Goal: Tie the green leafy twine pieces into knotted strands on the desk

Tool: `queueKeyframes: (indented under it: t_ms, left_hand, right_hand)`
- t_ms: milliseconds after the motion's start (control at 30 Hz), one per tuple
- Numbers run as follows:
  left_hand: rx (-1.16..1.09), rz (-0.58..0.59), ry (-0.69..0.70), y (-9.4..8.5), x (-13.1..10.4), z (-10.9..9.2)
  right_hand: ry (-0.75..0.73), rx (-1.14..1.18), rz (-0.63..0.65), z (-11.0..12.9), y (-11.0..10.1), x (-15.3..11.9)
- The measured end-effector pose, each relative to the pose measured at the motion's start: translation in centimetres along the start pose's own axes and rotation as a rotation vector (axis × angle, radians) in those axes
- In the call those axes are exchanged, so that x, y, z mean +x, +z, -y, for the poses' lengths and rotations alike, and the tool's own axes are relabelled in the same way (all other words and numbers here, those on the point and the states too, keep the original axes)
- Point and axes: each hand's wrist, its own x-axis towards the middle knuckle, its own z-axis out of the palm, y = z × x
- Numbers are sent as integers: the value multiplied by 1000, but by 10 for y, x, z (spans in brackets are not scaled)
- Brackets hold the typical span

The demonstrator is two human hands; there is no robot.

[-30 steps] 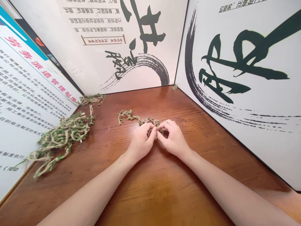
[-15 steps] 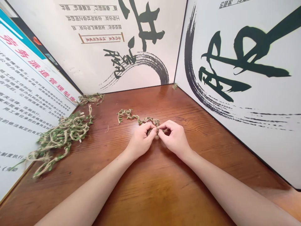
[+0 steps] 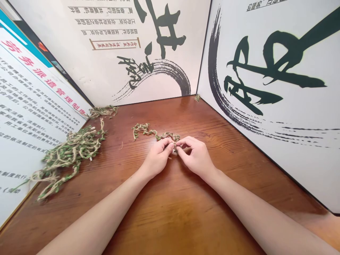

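Observation:
A strand of twine with small green leaves (image 3: pixel 152 132) lies in bends on the wooden table, its near end running up to my fingers. My left hand (image 3: pixel 158 156) pinches that end between thumb and forefinger. Facing it, my right hand (image 3: pixel 195 154) also pinches the twine, its fingertips almost touching the left ones. The bit of twine right between the fingertips is mostly covered by them.
A tangled heap of leafy twine (image 3: pixel 77 150) lies at the left, against a printed board (image 3: pixel 32 99). Behind it is a smaller bunch (image 3: pixel 103 111). White panels with dark brush lettering (image 3: pixel 164 81) enclose the back and right of the wooden table (image 3: pixel 170 212). A small tuft (image 3: pixel 197 97) sits in the far corner.
Both hands have shifted slightly left, and a little more of the twine shows below the fingertips. The strand's far part and the heap have stayed in place.

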Motion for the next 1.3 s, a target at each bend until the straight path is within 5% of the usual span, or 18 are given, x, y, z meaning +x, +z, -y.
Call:
queueKeyframes:
  t_ms: [300, 533, 700, 833, 1000, 1300]
  left_hand:
    - [283, -28, 203, 0, -4, 1]
    - [690, -115, 413, 8, -11, 5]
    - [599, -103, 300, 8, -12, 0]
    - [485, -81, 223, 8, -13, -6]
    - [604, -95, 187, 10, -11, -7]
    - [965, 19, 72, 14, -11, -7]
  right_hand:
    - [15, 30, 133, -1, -6, 3]
    - [318, 244, 250, 1, -7, 9]
    - [316, 180, 116, 5, -7, 7]
    - [423, 354, 69, 4, -3, 5]
    - [447, 432, 40, 2, 0, 5]
    - [74, 72, 65, 0, -10, 2]
